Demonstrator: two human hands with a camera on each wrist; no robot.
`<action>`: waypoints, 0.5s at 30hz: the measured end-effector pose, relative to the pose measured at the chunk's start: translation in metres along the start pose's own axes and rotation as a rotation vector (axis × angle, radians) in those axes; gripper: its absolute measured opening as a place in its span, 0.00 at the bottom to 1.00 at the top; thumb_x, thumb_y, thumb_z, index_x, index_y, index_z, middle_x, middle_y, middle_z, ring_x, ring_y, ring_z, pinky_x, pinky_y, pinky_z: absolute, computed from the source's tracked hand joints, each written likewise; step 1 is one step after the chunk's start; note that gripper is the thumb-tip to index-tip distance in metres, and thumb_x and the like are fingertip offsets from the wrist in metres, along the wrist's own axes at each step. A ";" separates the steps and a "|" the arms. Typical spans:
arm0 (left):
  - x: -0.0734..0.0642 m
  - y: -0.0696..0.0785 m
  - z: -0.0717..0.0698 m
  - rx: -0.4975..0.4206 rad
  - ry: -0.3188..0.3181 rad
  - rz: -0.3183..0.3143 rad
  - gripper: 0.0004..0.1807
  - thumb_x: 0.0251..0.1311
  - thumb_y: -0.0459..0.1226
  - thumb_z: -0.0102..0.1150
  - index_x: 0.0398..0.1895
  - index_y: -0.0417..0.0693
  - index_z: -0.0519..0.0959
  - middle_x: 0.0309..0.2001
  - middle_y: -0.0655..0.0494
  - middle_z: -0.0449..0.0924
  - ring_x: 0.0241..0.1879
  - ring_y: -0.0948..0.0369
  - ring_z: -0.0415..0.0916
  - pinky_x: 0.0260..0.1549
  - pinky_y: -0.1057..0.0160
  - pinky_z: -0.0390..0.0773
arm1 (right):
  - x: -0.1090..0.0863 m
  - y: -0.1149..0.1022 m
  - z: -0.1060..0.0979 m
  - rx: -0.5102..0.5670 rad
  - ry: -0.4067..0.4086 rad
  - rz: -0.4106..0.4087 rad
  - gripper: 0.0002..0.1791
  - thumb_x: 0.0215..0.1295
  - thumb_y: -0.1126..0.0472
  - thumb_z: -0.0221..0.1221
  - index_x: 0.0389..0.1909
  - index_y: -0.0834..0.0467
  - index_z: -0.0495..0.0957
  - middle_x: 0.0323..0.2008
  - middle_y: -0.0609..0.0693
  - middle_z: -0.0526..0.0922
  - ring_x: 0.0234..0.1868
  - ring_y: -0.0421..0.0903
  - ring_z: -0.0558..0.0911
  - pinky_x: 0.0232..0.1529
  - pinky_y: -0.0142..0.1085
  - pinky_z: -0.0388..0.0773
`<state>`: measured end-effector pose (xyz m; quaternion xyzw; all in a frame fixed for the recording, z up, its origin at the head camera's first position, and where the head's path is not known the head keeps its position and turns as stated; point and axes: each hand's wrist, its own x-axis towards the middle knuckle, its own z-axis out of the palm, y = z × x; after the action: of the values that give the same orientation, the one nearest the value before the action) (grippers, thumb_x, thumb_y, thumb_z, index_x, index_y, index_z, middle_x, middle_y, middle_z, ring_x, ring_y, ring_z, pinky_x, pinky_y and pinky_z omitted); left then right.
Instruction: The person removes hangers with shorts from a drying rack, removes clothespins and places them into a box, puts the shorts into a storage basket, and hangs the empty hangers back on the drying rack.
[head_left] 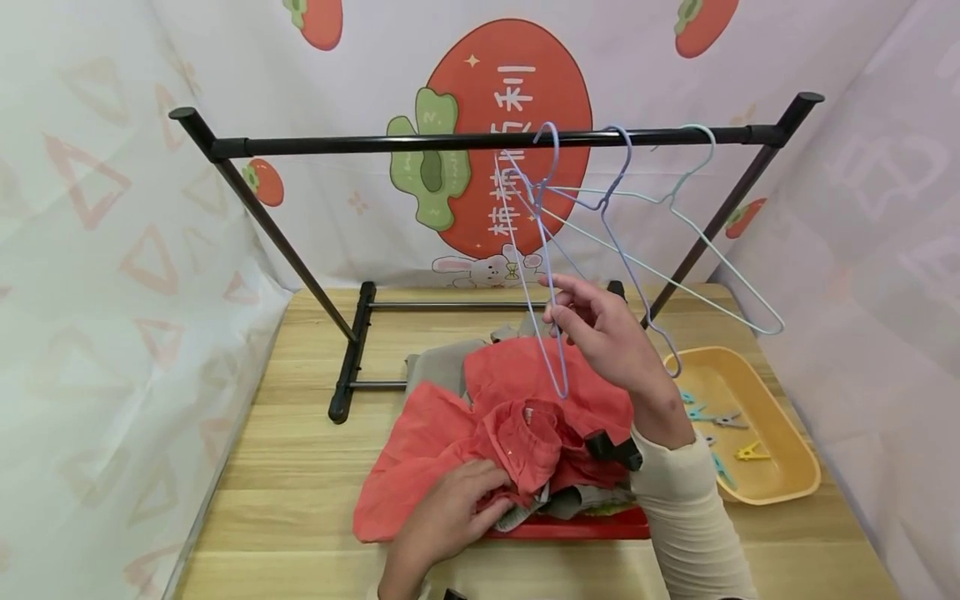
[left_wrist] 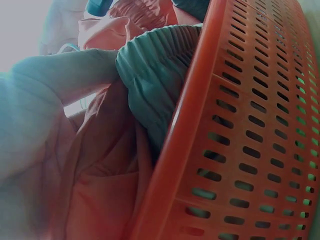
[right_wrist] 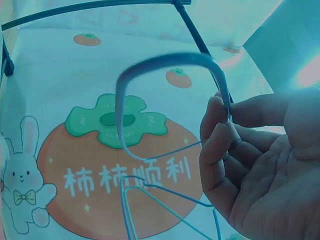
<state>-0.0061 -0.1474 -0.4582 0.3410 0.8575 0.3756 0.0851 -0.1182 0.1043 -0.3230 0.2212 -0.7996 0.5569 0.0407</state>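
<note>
My right hand [head_left: 607,333] pinches the side of a lavender wire hanger [head_left: 556,158] between thumb and fingers. The hanger's hook is up at the rack's crossbar [head_left: 337,145]; its body hangs edge-on to me. In the right wrist view the rounded end of the hanger [right_wrist: 120,100] leads into the fingertips. My left hand [head_left: 457,508] grips red pants [head_left: 427,467] with a gathered waistband, the cloth bunched between thumb and fingers. These lie crumpled on top of a red slotted basket [left_wrist: 182,115]. Beside the left thumb shows a grey-green elastic waistband [left_wrist: 155,65].
A purple hanger [head_left: 626,154] and a mint hanger [head_left: 709,150] hang farther right on the black rack. Grey clothes [head_left: 442,367] lie behind and under the red pants. At the right stands a yellow tray [head_left: 816,475] with several clothespins [head_left: 750,452]. Printed curtains surround the wooden table [head_left: 255,500].
</note>
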 end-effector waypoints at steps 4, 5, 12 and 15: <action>0.000 -0.001 0.001 0.008 -0.003 -0.022 0.13 0.72 0.40 0.63 0.57 0.57 0.83 0.53 0.66 0.81 0.54 0.66 0.77 0.55 0.59 0.78 | 0.000 0.000 0.000 0.006 0.046 0.011 0.20 0.80 0.67 0.52 0.69 0.64 0.72 0.39 0.55 0.81 0.34 0.52 0.81 0.32 0.33 0.77; 0.000 -0.001 0.002 0.011 -0.004 -0.027 0.14 0.72 0.40 0.64 0.58 0.57 0.83 0.53 0.66 0.81 0.54 0.66 0.77 0.55 0.59 0.78 | 0.001 0.000 0.001 0.004 0.055 0.015 0.20 0.80 0.67 0.52 0.69 0.64 0.72 0.39 0.56 0.81 0.34 0.53 0.81 0.32 0.33 0.77; 0.001 -0.001 0.002 0.038 -0.040 -0.070 0.15 0.71 0.39 0.64 0.58 0.55 0.83 0.52 0.65 0.81 0.52 0.66 0.77 0.53 0.59 0.79 | 0.004 0.003 0.000 0.015 0.087 0.065 0.21 0.80 0.66 0.52 0.70 0.64 0.71 0.41 0.60 0.82 0.34 0.54 0.82 0.32 0.32 0.77; 0.002 0.000 0.002 0.043 -0.054 -0.090 0.14 0.71 0.39 0.64 0.58 0.55 0.83 0.52 0.65 0.81 0.52 0.66 0.77 0.54 0.59 0.78 | 0.003 0.005 0.001 0.012 0.085 0.076 0.22 0.80 0.66 0.52 0.70 0.65 0.70 0.41 0.60 0.82 0.33 0.50 0.82 0.32 0.31 0.77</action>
<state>-0.0069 -0.1451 -0.4599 0.3138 0.8774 0.3433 0.1176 -0.1227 0.1044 -0.3267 0.1669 -0.8016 0.5718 0.0520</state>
